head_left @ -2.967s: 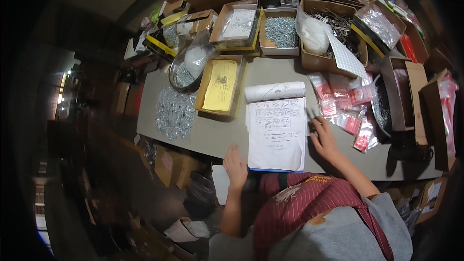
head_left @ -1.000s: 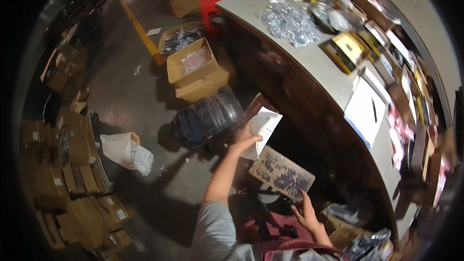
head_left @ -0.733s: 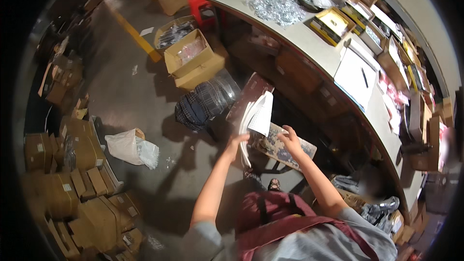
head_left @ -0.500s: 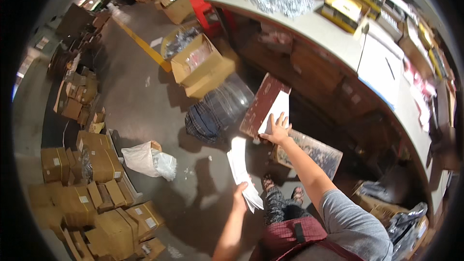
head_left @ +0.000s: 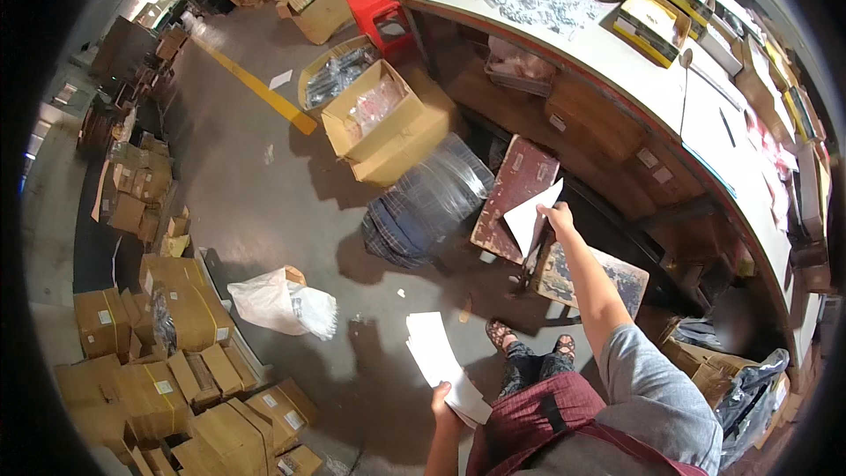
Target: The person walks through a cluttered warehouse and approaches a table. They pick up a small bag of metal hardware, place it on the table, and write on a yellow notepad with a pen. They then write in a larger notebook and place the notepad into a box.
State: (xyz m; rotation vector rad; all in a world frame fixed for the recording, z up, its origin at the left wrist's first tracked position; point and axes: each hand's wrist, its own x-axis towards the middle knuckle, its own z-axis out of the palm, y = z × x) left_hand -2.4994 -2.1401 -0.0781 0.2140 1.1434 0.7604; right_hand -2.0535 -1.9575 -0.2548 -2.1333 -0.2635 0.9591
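In my left hand [head_left: 447, 404] is a small stack of white paper sheets [head_left: 434, 348], gripped at its lower end with the thumb on top. My right hand [head_left: 557, 219] pinches the edge of another white sheet [head_left: 526, 219] between thumb and fingers. That sheet is tilted over a worn dark-red stool [head_left: 515, 183]; I cannot tell if it still touches the stool top. Below my right forearm is a second stool [head_left: 586, 282] with a scuffed, peeling top.
A taped plaid bundle [head_left: 423, 203] lies left of the red stool, by open cardboard boxes [head_left: 374, 115]. A white sack [head_left: 278, 304] is on the floor. Cartons [head_left: 189, 388] are stacked at left. A long workbench [head_left: 608, 62] curves along the right; a red plastic stool [head_left: 379, 9] stands beyond.
My right hand was spread on the sheet lying on the red stool; now it pinches the sheet's edge and tilts it up. The left hand still grips its stack.
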